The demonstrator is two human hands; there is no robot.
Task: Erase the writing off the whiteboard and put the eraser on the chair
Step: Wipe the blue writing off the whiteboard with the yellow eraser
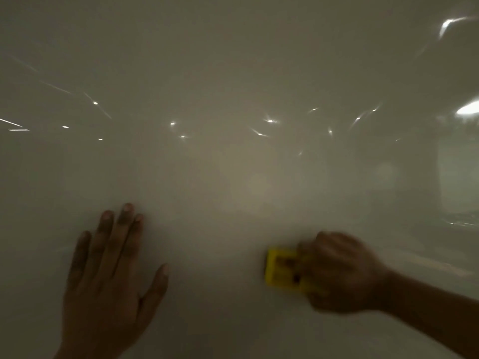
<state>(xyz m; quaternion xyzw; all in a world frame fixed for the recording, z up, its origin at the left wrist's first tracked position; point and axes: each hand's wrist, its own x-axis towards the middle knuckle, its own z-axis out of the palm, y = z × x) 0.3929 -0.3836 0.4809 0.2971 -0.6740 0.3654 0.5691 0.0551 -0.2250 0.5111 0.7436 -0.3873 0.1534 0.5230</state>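
The glossy whiteboard (233, 86) fills the whole view, close up and dim. I see no writing on the part that shows. My right hand (342, 273) at the lower right grips a yellow eraser (281, 270) and presses it against the board; both are blurred. My left hand (108, 275) lies flat on the board at the lower left, fingers spread, holding nothing. No chair is in view.
Reflections of ceiling lights dot the board across its middle. A brighter reflected patch (458, 177) shows at the right edge. Nothing else is visible besides the board surface.
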